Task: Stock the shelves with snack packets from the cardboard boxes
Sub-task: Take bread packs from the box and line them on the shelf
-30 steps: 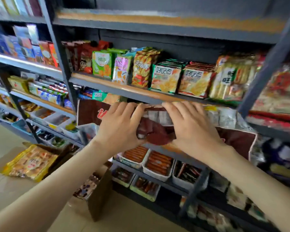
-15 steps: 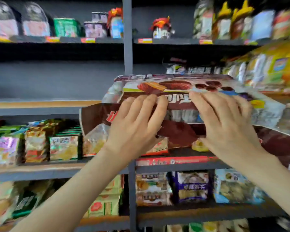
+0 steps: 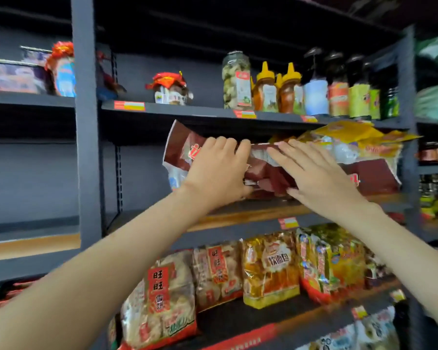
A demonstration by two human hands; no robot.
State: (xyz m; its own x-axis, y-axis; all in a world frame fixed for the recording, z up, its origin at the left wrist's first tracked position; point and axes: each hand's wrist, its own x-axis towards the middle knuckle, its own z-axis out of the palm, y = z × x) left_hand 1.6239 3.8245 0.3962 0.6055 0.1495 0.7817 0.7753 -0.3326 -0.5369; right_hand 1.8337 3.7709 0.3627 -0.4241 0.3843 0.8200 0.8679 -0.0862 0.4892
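Note:
A bundle of maroon snack packets (image 3: 266, 173) lies tilted at the front of the wooden shelf board (image 3: 240, 217), in the bay right of the grey upright. My left hand (image 3: 216, 171) grips the bundle's left part, fingers curled over its top edge and thumb underneath. My right hand (image 3: 311, 173) lies flat on its right part with straight fingers, the thumb tip showing below. More maroon packaging (image 3: 374, 176) extends right behind my right hand. Yellow packets (image 3: 359, 137) lie on top at the right. No cardboard box is in view.
The shelf above (image 3: 187, 111) carries jars and sauce bottles (image 3: 314, 94). The shelf below holds rice-cracker bags (image 3: 167, 299) and yellow bread bags (image 3: 271, 271). A grey upright post (image 3: 86, 147) stands left; the bay beyond it shows a bare wooden board (image 3: 31, 246).
My view has swung up and right from the lower shelves to this higher one. Both hands carried the maroon packets upward, and they now rest at the shelf's front.

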